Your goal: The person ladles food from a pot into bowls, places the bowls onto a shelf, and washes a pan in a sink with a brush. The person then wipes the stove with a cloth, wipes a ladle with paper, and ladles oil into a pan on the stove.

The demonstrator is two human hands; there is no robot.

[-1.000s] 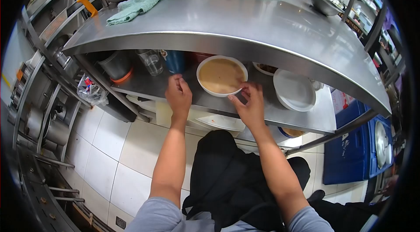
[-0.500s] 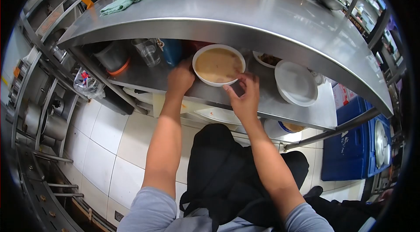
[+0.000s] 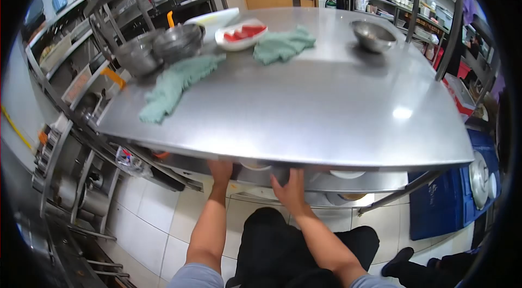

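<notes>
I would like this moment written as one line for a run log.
left hand: partly under tabletop | right hand: partly under tabletop | white bowl: between hands, mostly hidden | grip: unclear

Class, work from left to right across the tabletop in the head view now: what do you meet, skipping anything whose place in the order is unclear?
Long green cloth → white dish with red pieces in it → bunched green cloth → metal bowl

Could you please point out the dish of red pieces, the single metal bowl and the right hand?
Dish of red pieces (image 3: pixel 240 45), head view: near outer wall.
Metal bowl (image 3: pixel 375 43), head view: near wall.
Right hand (image 3: pixel 292 194), head view: middle of the hand.
</notes>
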